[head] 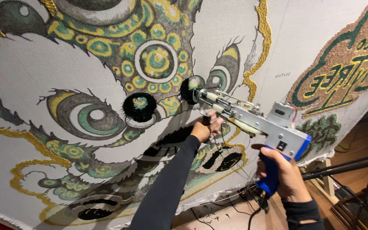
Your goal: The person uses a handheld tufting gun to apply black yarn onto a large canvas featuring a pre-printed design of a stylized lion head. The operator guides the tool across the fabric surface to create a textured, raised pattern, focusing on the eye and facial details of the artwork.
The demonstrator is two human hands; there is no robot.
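Note:
A silver and blue tufting gun [256, 121] points its needle tip at a black tufted patch [188, 90] on a large stretched cloth [30, 64]. The cloth carries a green, yellow and black creature design with big eyes. My right hand [284, 174] grips the gun's blue rear handle. My left hand [205, 127], in a dark sleeve, holds the gun's front grip close to the cloth. A second round black tuft [139, 106] sits left of the needle.
A green and brown lettered tufted emblem [346, 64] fills the cloth's upper right. Dark cables and yarn scraps [226, 208] lie on the floor below. A black stand bar [346, 166] and a wooden frame leg [326, 183] stand at the lower right.

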